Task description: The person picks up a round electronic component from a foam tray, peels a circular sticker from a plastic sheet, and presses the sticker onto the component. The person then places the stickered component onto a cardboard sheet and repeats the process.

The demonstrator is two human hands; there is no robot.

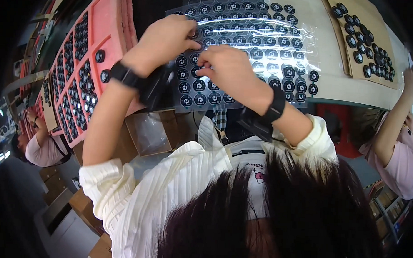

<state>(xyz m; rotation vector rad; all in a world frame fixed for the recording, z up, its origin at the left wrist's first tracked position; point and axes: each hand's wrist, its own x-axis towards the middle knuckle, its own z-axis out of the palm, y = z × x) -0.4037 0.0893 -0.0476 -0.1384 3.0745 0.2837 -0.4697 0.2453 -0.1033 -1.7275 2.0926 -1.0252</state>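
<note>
A clear plastic sheet [311,46] bearing rows of round black discs with white marks lies on the table in front of me. My left hand [166,39] is over the sheet's left side, its fingers curled and the thumb bent toward them beside one of the discs. Just right of it, my right hand [231,68] hovers palm down over the middle rows. Its thumb and finger are drawn close together, pointing left. Whatever either hand pinches is too small or hidden to make out. Both wrists wear dark bands, with a black object hanging beside each.
On the left, a pink foam tray [110,41] holds many round black pieces in compartments. More black pieces [364,48] rest on a brown cardboard sheet [388,37] at the right. Cardboard boxes [129,133] stand below the table edge. Other people work at both sides.
</note>
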